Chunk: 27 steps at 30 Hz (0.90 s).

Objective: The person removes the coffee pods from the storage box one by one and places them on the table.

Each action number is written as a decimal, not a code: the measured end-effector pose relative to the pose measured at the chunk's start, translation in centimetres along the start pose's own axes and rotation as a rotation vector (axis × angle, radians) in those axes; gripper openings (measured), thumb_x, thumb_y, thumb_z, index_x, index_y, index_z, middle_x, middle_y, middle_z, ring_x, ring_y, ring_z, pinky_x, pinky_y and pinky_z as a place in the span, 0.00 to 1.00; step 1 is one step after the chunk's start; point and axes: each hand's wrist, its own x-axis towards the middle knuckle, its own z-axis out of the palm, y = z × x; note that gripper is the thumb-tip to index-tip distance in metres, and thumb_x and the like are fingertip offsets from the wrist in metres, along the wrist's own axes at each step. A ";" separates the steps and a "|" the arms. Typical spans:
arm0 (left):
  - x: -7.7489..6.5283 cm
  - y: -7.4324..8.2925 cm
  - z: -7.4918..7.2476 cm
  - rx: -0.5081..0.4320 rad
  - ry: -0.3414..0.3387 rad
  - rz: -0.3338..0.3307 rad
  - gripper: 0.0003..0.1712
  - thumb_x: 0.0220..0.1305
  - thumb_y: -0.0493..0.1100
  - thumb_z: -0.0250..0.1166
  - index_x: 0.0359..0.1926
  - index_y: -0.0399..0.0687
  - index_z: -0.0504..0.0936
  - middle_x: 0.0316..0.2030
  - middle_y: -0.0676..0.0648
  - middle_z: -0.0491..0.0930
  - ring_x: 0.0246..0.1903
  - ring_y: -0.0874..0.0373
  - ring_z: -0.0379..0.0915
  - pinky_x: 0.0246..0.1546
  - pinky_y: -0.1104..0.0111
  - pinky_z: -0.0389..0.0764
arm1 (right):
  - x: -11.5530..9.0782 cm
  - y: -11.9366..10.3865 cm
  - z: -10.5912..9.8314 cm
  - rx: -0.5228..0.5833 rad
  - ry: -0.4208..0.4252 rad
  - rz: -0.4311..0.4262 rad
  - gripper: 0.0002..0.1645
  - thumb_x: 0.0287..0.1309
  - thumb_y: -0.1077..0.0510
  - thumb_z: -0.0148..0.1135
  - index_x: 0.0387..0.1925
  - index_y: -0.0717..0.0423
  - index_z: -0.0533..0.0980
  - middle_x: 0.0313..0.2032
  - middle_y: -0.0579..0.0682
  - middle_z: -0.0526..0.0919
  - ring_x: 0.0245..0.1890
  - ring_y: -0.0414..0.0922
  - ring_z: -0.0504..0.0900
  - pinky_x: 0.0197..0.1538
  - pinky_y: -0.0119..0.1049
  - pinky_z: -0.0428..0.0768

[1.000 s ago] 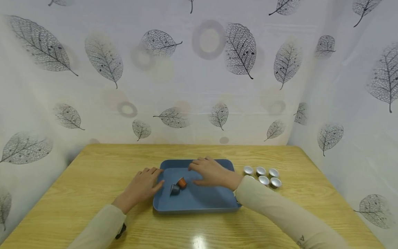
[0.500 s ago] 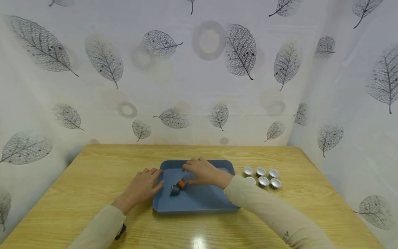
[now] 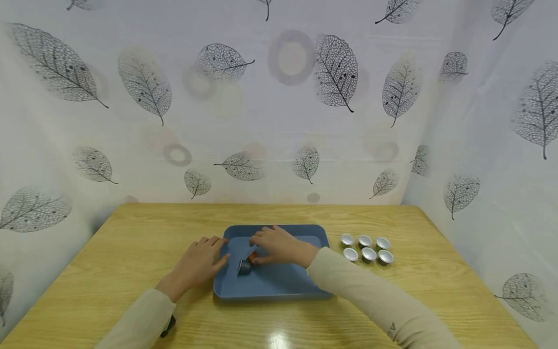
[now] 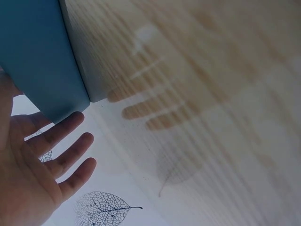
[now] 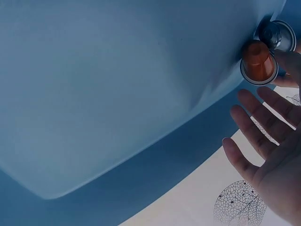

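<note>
A blue tray (image 3: 287, 282) holds an orange coffee capsule (image 3: 252, 257) and a dark grey coffee capsule (image 3: 244, 267), lying side by side toward its left. My right hand (image 3: 281, 245) is over the tray at the orange capsule, partly covering it. In the right wrist view, the thumb is right beside the orange capsule (image 5: 258, 66), the other fingers are spread, and the grey capsule (image 5: 278, 36) lies close behind. My left hand (image 3: 193, 264) is at the tray's left rim, with fingers extended; the left wrist view has the fingertips beside the tray's wall (image 4: 42, 61).
Several coffee capsules (image 3: 368, 254) stand lid up in two rows on the wooden table (image 3: 174, 218), right of the tray. A leaf-patterned curtain (image 3: 279, 121) hangs behind the table and along its sides.
My right hand has moved left across the tray to the orange capsule, and more of that capsule is now covered. My left hand has stayed at the rim.
</note>
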 end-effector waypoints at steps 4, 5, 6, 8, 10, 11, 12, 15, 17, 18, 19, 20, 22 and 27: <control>0.0 0.0 0.0 0.000 0.003 0.000 0.25 0.62 0.53 0.56 0.54 0.43 0.74 0.50 0.44 0.76 0.48 0.46 0.71 0.44 0.49 0.72 | 0.2 -0.2 0.3 -0.013 -0.009 0.001 0.23 0.56 0.39 0.57 0.49 0.44 0.73 0.46 0.40 0.79 0.48 0.40 0.75 0.55 0.43 0.72; 0.0 0.0 0.0 0.000 0.003 0.001 0.25 0.62 0.53 0.56 0.54 0.43 0.74 0.50 0.44 0.76 0.48 0.46 0.71 0.44 0.49 0.72 | 0.3 -0.2 0.4 -0.012 -0.013 0.002 0.23 0.56 0.39 0.57 0.49 0.43 0.73 0.46 0.40 0.79 0.49 0.40 0.75 0.55 0.43 0.72; 0.0 0.0 0.0 0.000 0.004 0.002 0.25 0.62 0.53 0.56 0.54 0.43 0.74 0.50 0.44 0.76 0.48 0.46 0.71 0.44 0.49 0.72 | 0.3 -0.3 0.4 -0.013 -0.018 0.004 0.23 0.56 0.39 0.57 0.49 0.43 0.73 0.47 0.40 0.78 0.49 0.40 0.75 0.55 0.44 0.72; -0.1 0.0 0.0 -0.003 0.005 0.004 0.25 0.62 0.53 0.56 0.54 0.43 0.74 0.50 0.44 0.76 0.48 0.46 0.71 0.44 0.49 0.72 | 0.4 -0.5 0.4 -0.012 -0.031 0.010 0.22 0.56 0.39 0.56 0.50 0.43 0.73 0.47 0.40 0.78 0.50 0.41 0.74 0.57 0.45 0.71; 0.0 0.0 0.0 -0.006 0.001 0.003 0.25 0.62 0.53 0.56 0.54 0.43 0.74 0.50 0.43 0.76 0.48 0.46 0.71 0.44 0.49 0.72 | 0.4 -0.6 0.3 -0.011 -0.045 0.019 0.22 0.56 0.39 0.56 0.50 0.43 0.73 0.47 0.39 0.78 0.50 0.41 0.74 0.58 0.46 0.70; 0.0 0.0 0.0 -0.008 -0.001 0.001 0.25 0.62 0.53 0.56 0.54 0.43 0.74 0.50 0.43 0.76 0.48 0.46 0.71 0.44 0.49 0.72 | 0.3 -0.7 0.2 -0.010 -0.052 0.023 0.22 0.56 0.39 0.56 0.50 0.43 0.73 0.47 0.39 0.78 0.50 0.41 0.74 0.58 0.47 0.70; 0.0 0.0 -0.1 -0.008 -0.003 0.000 0.25 0.62 0.53 0.56 0.54 0.43 0.74 0.50 0.43 0.76 0.48 0.46 0.71 0.44 0.49 0.72 | 0.3 -0.8 0.1 -0.012 -0.057 0.026 0.22 0.56 0.39 0.56 0.50 0.43 0.73 0.47 0.39 0.78 0.51 0.41 0.74 0.58 0.47 0.70; 0.0 0.0 0.0 -0.008 -0.012 -0.006 0.25 0.62 0.53 0.56 0.54 0.43 0.74 0.50 0.43 0.76 0.49 0.46 0.71 0.45 0.49 0.72 | 0.2 -0.9 -0.1 -0.012 -0.066 0.030 0.22 0.56 0.40 0.56 0.50 0.43 0.73 0.48 0.39 0.78 0.51 0.41 0.74 0.59 0.47 0.69; 0.1 0.0 0.0 -0.003 -0.011 -0.006 0.25 0.62 0.53 0.56 0.54 0.43 0.74 0.50 0.44 0.76 0.49 0.46 0.71 0.45 0.49 0.72 | 0.2 -0.9 -0.1 -0.014 -0.063 0.026 0.22 0.56 0.40 0.57 0.50 0.43 0.73 0.48 0.39 0.78 0.51 0.41 0.74 0.58 0.47 0.70; 0.1 0.0 0.0 -0.002 -0.011 -0.006 0.25 0.62 0.53 0.56 0.54 0.43 0.74 0.50 0.44 0.76 0.49 0.46 0.71 0.45 0.49 0.72 | 0.2 -0.9 -0.1 -0.014 -0.063 0.025 0.22 0.56 0.40 0.57 0.50 0.43 0.73 0.49 0.40 0.78 0.51 0.41 0.74 0.58 0.47 0.70; 0.1 0.0 0.0 0.000 -0.011 -0.005 0.25 0.62 0.53 0.56 0.54 0.43 0.74 0.50 0.43 0.76 0.49 0.46 0.71 0.45 0.49 0.72 | 0.2 -0.9 -0.1 -0.014 -0.063 0.025 0.22 0.56 0.41 0.57 0.50 0.43 0.73 0.49 0.40 0.78 0.51 0.41 0.74 0.58 0.47 0.70; 0.1 0.0 0.0 0.000 -0.011 -0.004 0.25 0.62 0.53 0.56 0.54 0.43 0.74 0.50 0.43 0.76 0.49 0.46 0.71 0.45 0.49 0.72 | 0.2 -0.9 -0.1 -0.014 -0.063 0.024 0.22 0.56 0.41 0.57 0.50 0.43 0.73 0.49 0.40 0.78 0.52 0.41 0.74 0.59 0.47 0.70; 0.1 0.0 0.0 0.000 -0.010 -0.003 0.25 0.62 0.53 0.56 0.54 0.43 0.74 0.50 0.43 0.76 0.48 0.45 0.71 0.45 0.49 0.72 | 0.2 -0.9 -0.1 -0.018 -0.058 0.021 0.22 0.56 0.42 0.58 0.50 0.43 0.73 0.50 0.40 0.77 0.52 0.41 0.74 0.58 0.47 0.70; 0.1 0.0 -0.1 -0.004 -0.016 -0.005 0.25 0.62 0.53 0.56 0.54 0.43 0.73 0.50 0.43 0.76 0.48 0.45 0.71 0.45 0.49 0.72 | 0.2 -1.0 0.0 -0.043 -0.047 0.009 0.21 0.55 0.43 0.59 0.49 0.43 0.74 0.48 0.41 0.77 0.51 0.41 0.74 0.57 0.46 0.71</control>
